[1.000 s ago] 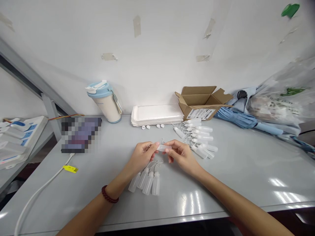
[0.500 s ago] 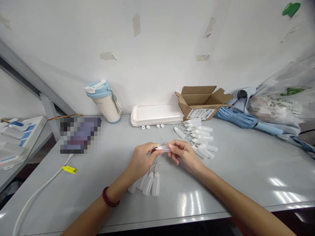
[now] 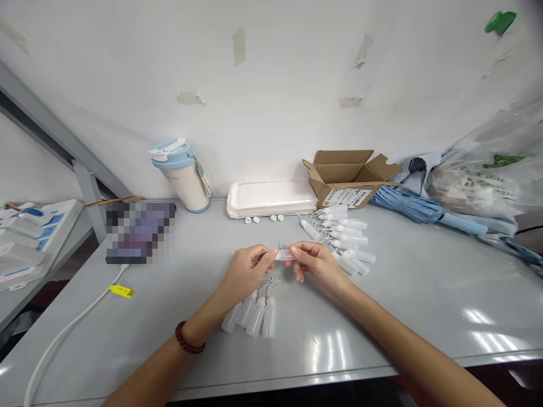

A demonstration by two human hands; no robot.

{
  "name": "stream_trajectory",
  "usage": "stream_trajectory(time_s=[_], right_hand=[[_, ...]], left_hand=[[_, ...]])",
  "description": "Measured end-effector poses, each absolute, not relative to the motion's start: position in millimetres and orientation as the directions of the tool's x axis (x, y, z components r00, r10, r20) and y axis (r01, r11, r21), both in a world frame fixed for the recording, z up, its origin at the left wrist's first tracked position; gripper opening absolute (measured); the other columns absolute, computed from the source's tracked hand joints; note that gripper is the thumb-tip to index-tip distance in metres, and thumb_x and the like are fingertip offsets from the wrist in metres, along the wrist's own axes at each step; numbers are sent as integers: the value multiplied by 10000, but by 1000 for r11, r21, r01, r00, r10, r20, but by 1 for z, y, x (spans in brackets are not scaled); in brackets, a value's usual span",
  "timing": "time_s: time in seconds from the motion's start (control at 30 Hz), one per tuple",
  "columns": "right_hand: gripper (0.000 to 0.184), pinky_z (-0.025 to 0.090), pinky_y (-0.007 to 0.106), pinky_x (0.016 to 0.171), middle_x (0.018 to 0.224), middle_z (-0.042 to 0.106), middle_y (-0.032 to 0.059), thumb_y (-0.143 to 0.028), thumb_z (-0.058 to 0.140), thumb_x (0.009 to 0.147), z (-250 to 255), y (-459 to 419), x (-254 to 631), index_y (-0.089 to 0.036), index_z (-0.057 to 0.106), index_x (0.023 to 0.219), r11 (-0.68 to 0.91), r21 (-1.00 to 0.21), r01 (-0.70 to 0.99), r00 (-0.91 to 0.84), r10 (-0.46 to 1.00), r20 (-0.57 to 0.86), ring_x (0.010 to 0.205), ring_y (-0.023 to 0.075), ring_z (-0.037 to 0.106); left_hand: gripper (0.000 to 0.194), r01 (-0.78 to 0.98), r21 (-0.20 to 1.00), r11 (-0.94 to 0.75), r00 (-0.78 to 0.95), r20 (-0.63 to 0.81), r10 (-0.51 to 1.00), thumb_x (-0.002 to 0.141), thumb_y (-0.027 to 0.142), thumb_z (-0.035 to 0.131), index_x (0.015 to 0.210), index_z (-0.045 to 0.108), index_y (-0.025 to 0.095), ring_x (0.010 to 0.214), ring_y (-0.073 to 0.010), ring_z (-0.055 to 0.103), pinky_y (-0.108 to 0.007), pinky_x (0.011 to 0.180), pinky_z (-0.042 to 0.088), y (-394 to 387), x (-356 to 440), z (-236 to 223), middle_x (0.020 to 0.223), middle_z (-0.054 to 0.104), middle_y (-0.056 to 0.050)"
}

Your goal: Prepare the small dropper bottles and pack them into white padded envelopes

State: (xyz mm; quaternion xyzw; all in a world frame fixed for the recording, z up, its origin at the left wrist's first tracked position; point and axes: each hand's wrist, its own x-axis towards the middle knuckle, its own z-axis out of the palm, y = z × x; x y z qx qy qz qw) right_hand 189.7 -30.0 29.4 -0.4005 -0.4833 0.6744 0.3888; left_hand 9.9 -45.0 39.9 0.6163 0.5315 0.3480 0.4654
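Both hands meet above the middle of the grey table [image 3: 382, 316]. My left hand [image 3: 246, 272] and my right hand [image 3: 316, 264] pinch the two ends of one small translucent squeeze bottle [image 3: 283, 255] held level between them. A thin bent tip sticks up from it. Below my hands several similar bottles [image 3: 254, 314] lie side by side in a row. A bigger pile of the same bottles [image 3: 345, 237] lies just right of my right hand.
At the back stand a blue-lidded tumbler [image 3: 182, 175], a stack of white trays [image 3: 271, 198] with small white caps [image 3: 263, 219] before it, and an open cardboard box [image 3: 350, 176]. A folded blue umbrella [image 3: 419, 208] and plastic bags lie right. A white cable [image 3: 68, 333] runs left.
My hands have stayed in place on the bottle; my right fingers have shifted a little along it. Nothing else on the table has moved.
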Motion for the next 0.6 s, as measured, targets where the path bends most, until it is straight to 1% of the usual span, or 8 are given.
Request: stream_trajectory(time_s=[0.07, 0.17, 0.3, 0.4, 0.5, 0.6], right_hand=[[315, 410, 231, 438, 671, 644, 24, -457, 636, 751, 29, -30, 189, -143, 624, 769, -227, -964, -137, -378, 912, -161, 436, 91, 537], [328, 431, 247, 461, 687, 653, 34, -475, 621, 754, 30, -31, 188, -149, 625, 786, -203, -974, -99, -381, 912, -151, 477, 114, 573], [330, 439, 258, 511, 587, 605, -12, -436, 682, 700, 32, -35, 187, -158, 637, 872, -41, -995, 92, -316, 946, -68, 490, 119, 551], [310, 401, 247, 493, 503, 544, -40, -419, 661, 722, 33, -37, 188, -158, 654, 889, 20, -982, 187, -304, 952, -39, 459, 109, 510], [309, 354, 233, 439, 434, 479, -57, -434, 613, 759, 32, -38, 189, -150, 665, 868, -5, -986, 168, -315, 947, -59, 398, 91, 439], [311, 324, 221, 370, 426, 430, -67, -459, 634, 729, 31, -36, 189, -149, 641, 762, -118, -993, 29, -328, 937, -121, 359, 76, 381]], left_hand=[[389, 313, 949, 20, 198, -86, 976, 827, 484, 493, 612, 553, 166, 558, -119, 520, -217, 537, 409, -45, 10, 40, 582, 553, 19], [403, 266, 961, 72, 193, -126, 973, 808, 501, 505, 594, 542, 162, 504, -107, 486, -215, 499, 395, -44, 11, 40, 539, 515, 29], [426, 193, 963, 190, 173, -224, 959, 784, 525, 516, 595, 556, 145, 449, -89, 439, -215, 461, 373, -42, 11, 39, 514, 486, 36], [418, 156, 960, 231, 211, -261, 942, 794, 516, 512, 620, 566, 140, 451, -85, 436, -213, 459, 367, -41, 11, 37, 528, 482, 34], [395, 151, 969, 194, 268, -229, 936, 810, 489, 505, 613, 547, 148, 483, -94, 455, -220, 486, 387, -43, 12, 37, 553, 493, 25], [344, 234, 968, 93, 270, -157, 950, 815, 444, 514, 620, 531, 161, 515, -106, 462, -221, 511, 383, -45, 13, 40, 546, 491, 29]])
